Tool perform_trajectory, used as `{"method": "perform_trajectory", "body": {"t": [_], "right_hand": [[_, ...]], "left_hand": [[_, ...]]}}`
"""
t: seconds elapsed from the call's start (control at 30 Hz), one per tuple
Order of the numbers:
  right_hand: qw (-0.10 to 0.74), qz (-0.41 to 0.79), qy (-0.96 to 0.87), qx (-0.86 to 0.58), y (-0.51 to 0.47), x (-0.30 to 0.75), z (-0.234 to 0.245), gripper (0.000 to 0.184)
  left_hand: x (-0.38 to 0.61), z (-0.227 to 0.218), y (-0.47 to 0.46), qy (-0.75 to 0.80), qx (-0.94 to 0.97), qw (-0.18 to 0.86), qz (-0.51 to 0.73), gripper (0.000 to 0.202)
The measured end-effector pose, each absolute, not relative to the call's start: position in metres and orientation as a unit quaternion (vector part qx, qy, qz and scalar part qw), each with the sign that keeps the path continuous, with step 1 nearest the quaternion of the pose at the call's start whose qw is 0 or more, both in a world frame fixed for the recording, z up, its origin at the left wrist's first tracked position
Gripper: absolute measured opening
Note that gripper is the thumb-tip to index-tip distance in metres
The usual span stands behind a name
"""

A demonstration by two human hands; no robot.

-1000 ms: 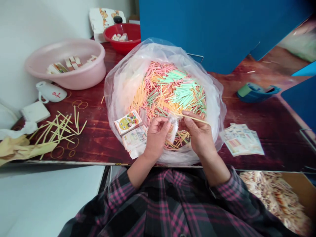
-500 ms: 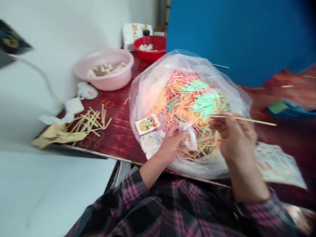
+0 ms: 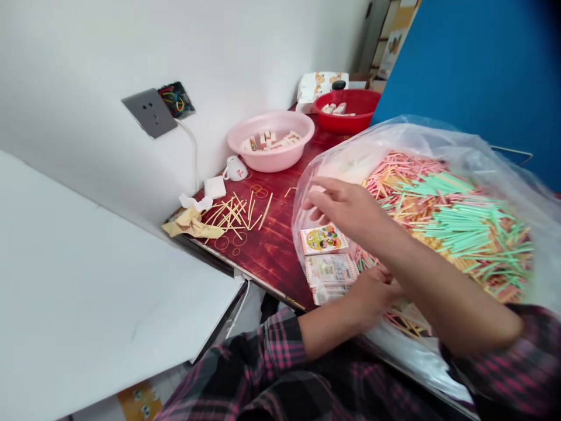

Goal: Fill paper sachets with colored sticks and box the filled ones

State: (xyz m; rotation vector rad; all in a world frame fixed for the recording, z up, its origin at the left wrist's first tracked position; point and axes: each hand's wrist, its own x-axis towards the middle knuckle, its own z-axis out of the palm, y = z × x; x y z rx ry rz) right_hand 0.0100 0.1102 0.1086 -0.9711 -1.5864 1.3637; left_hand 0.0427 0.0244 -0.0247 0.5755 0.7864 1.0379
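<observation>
Above, the right hand spreads its fingers over a clear plastic bag of coloured sticks; the curled left hand lies low, paper packets at nine o'clock, any grip unclear.

Printed paper packets lie on a clear plastic bag beside pastel-coloured sticks.

The right hand, fingers spread, hovers over the clear plastic bag of pink, green and yellow sticks. The left hand lies just beside printed paper packets. From the hands, a red bowl sits at twelve o'clock, a pink basin at eleven, loose sticks at nine.
</observation>
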Motion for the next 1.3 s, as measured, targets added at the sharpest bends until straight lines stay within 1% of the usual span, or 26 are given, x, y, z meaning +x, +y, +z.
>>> {"method": "perform_trajectory", "body": {"t": [0.03,0.1,0.2,0.27,0.33,0.37,0.4,0.43,0.47,0.53,0.6,0.63,0.73,0.87,0.93,1.03,1.13,1.23,1.3], "right_hand": [[0.427,0.507,-0.64,-0.389,0.105,0.023,0.11,0.02],[0.44,0.422,-0.67,-0.423,0.089,0.065,0.11,0.02],[0.452,0.286,-0.651,-0.538,0.066,0.138,0.096,0.026],[0.436,0.255,-0.643,-0.576,0.052,0.176,0.077,0.034],[0.396,0.283,-0.631,-0.605,0.039,0.197,0.055,0.043],[0.395,0.306,-0.614,-0.611,0.033,0.202,0.045,0.047],[0.4,0.334,-0.595,-0.612,0.027,0.204,0.037,0.048],[0.407,0.364,-0.571,-0.613,0.022,0.204,0.031,0.044],[0.42,0.386,-0.547,-0.613,0.017,0.203,0.026,0.039],[0.451,0.424,-0.506,-0.601,0.011,0.2,0.02,0.032],[0.489,0.444,-0.471,-0.584,0.008,0.198,0.017,0.029],[0.508,0.448,-0.457,-0.576,0.007,0.199,0.016,0.029],[0.547,0.449,-0.439,-0.553,0.003,0.2,0.011,0.028],[0.608,0.388,-0.435,-0.539,-0.001,0.198,0.004,0.028],[0.628,0.362,-0.433,-0.536,-0.001,0.195,0.002,0.029],[0.621,0.398,-0.446,-0.507,-0.001,0.19,0.002,0.033],[0.599,0.433,-0.466,-0.486,-0.003,0.188,0.007,0.035],[0.596,0.402,-0.456,-0.524,-0.01,0.201,0.01,0.035],[0.604,0.364,-0.433,-0.562,-0.019,0.225,0.011,0.033]], "left_hand": [[0.043,-0.025,0.024,0.349,0.247,0.769,0.475,0.055],[0.044,-0.026,0.023,0.317,0.212,0.786,0.487,0.054],[0.042,-0.022,0.023,0.291,0.199,0.784,0.511,0.053],[0.039,-0.016,0.024,0.279,0.215,0.776,0.523,0.048],[0.036,-0.009,0.024,0.285,0.246,0.762,0.526,0.039],[0.035,-0.005,0.023,0.298,0.265,0.753,0.523,0.035],[0.035,-0.002,0.023,0.302,0.282,0.747,0.521,0.031],[0.035,0.001,0.022,0.301,0.293,0.742,0.522,0.028],[0.035,0.003,0.022,0.3,0.297,0.738,0.527,0.028],[0.038,0.006,0.021,0.304,0.309,0.74,0.514,0.037],[0.041,0.005,0.021,0.315,0.309,0.739,0.508,0.043],[0.042,0.005,0.021,0.324,0.307,0.738,0.507,0.042],[0.045,0.0,0.024,0.364,0.322,0.713,0.505,0.033],[0.046,-0.002,0.028,0.42,0.424,0.592,0.542,0.032],[0.047,-0.001,0.029,0.429,0.462,0.547,0.551,0.027],[0.049,0.001,0.029,0.429,0.491,0.535,0.537,0.02],[0.051,0.002,0.027,0.422,0.51,0.535,0.525,0.019],[0.047,0.007,0.024,0.399,0.518,0.562,0.507,0.021],[0.035,0.014,0.021,0.398,0.536,0.553,0.499,0.024]]}}
